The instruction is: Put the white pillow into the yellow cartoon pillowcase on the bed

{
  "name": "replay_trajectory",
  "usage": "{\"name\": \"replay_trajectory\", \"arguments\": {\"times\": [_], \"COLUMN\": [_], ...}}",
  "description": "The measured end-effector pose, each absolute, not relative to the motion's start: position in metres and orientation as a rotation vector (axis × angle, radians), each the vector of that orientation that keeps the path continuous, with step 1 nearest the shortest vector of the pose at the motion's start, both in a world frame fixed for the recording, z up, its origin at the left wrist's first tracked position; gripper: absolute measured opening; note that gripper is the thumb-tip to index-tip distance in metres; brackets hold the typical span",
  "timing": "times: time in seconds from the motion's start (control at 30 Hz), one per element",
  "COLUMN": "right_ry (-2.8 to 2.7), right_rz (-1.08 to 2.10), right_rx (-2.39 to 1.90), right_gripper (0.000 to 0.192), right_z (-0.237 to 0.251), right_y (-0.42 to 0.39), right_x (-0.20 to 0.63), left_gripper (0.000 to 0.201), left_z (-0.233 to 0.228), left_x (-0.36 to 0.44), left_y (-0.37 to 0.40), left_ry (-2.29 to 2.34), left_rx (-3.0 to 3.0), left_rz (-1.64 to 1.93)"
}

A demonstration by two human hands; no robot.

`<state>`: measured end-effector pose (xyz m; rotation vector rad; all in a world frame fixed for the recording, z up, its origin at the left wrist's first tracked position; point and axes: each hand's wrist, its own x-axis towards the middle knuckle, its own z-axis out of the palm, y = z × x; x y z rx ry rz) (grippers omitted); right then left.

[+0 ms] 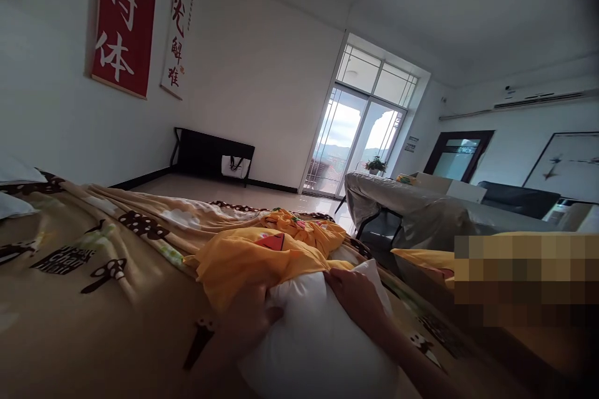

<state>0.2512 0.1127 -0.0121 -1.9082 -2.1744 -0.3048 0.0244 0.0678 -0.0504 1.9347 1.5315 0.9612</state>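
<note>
White pillow [318, 336] — smooth matt cloth, plump. Yellow pillowcase [248, 262] — thin soft fabric, crumpled, printed. Tan blanket [93, 249] on bed — fleecy matt cloth, mushroom print. Floor [224, 192] — glossy tile, reflecting window light. Red wall banner [125, 19] — matt cloth or paper, wooden bottom rail. Grey cover [412, 206] over desk — slight sheen.

Dim room, bright window [355, 137] backlight, wide-angle warp
</note>
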Motion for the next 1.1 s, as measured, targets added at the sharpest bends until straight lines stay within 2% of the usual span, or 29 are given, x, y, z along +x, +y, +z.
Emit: {"name": "replay_trajectory", "arguments": {"times": [0.17,0.23,0.37,0.53,0.67,0.8,0.83,0.93,0.97,1.0,1.1], "right_ry": [-2.187,-2.188,-2.188,-2.136,-2.049,-2.313,-2.384,-2.513,-2.533,-2.546,-2.597], "right_rz": [-0.383,-0.411,-0.468,-0.532,-0.460,-0.432,-0.426,-0.370,-0.356,-0.357,-0.431], "right_rx": [-1.907,-1.920,-1.948,-1.886,-1.614,-1.404,-1.408,-1.519,-1.550,-1.564,-1.487], "right_gripper": [0.039,0.038,0.038,0.035,0.028,0.030,0.036,0.085,0.092,0.092,0.070], "right_z": [-0.009,-0.007,-0.005,-0.014,-0.020,-0.014,-0.012,-0.010,-0.012,-0.013,-0.018], "right_y": [0.113,0.112,0.109,0.107,0.096,0.065,0.056,0.039,0.037,0.037,0.045], "right_x": [0.249,0.246,0.234,0.226,0.237,0.251,0.252,0.250,0.246,0.241,0.221], "left_gripper": [0.030,0.024,0.029,0.030,0.033,0.035,0.035,0.035,0.033,0.032,0.032], "left_z": [-0.057,-0.059,-0.071,-0.083,-0.079,-0.077,-0.078,-0.081,-0.083,-0.084,-0.088], "left_x": [0.037,0.045,0.055,0.051,0.045,0.044,0.044,0.045,0.045,0.045,0.045], "left_y": [0.069,0.066,0.066,0.075,0.077,0.074,0.073,0.071,0.071,0.071,0.072], "left_ry": [1.520,1.711,2.023,1.901,1.964,1.965,1.938,1.844,1.814,1.787,1.753], "left_rx": [1.890,1.919,2.264,2.452,2.284,2.255,2.261,2.274,2.288,2.307,2.329], "left_rz": [1.249,1.195,1.212,1.548,1.319,1.250,1.261,1.332,1.399,1.494,1.858]}}
